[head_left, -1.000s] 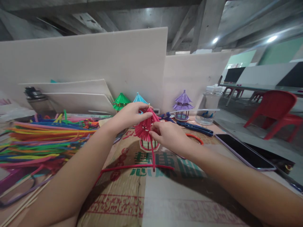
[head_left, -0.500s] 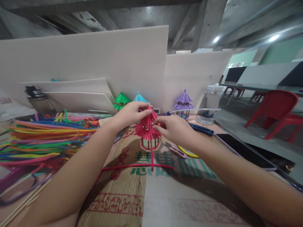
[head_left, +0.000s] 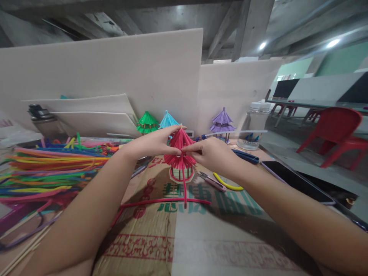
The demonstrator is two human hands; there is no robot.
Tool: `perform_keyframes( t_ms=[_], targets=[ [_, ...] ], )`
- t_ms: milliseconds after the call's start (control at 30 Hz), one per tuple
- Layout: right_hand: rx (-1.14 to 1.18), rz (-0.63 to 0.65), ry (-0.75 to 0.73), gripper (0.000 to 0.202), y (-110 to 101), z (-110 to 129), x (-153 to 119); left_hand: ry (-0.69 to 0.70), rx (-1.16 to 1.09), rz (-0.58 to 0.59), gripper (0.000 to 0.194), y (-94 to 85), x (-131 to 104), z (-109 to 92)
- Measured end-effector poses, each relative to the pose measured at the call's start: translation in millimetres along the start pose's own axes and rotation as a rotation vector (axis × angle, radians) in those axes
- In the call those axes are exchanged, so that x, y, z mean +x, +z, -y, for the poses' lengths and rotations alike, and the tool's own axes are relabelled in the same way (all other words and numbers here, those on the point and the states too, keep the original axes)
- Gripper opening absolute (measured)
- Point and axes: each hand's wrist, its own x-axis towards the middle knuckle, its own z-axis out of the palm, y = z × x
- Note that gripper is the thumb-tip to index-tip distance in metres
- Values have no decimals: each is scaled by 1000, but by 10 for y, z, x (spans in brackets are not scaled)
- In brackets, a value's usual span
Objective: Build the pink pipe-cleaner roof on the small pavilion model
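One red pavilion (head_left: 181, 138) is clasped by the left hand (head_left: 155, 144), seemingly for steadiness, while a red strip (head_left: 184, 188) is pinched by the right hand (head_left: 212, 154).

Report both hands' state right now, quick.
Left hand: holding the red model, thumb and fingers around its roof.
Right hand: closed, fingertips together at the red strip; grip on it unclear.
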Motion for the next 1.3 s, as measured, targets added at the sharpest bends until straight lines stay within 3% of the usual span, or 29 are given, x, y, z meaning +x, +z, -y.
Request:
perform_keyframes(
  t_ms=[167, 300, 467, 633, 800, 933, 1033, 1133, 1300],
  targets=[
    [-56, -16, 18, 28, 24, 19, -7, 4, -5, -7, 78, 12, 6, -1],
    [-41, -36, 39, 23, -94, 55, -9, 5, -18, -11, 76, 1, 7, -26],
    [89, -144, 100, 17, -198, -118, 52, 38, -82, -20, 76, 24, 39, 20],
    [192, -98, 112, 21, -66, -350, 131, 95, -180, -33, 77, 78, 93, 141],
    [348, -65, 147, 40, 86, -360, 174, -11, -191, -68, 77, 34, 19, 105],
    [312, -114, 203, 30, 99, -387, 194, -66, -127, -171, 69, 47, -88, 20],
    [346, -107, 283, 44, 111, -442, 119, -54, -131, -239, 71, 130, -129, 30],
    [533, -17, 301, 45, 188, -445, -44, -14, -197, -283, 76, 209, -127, 79],
    [1245, 152, 422, 40, 339, -264, -230, 32, -255, -245, 81, 275, -120, 64]
  ],
)
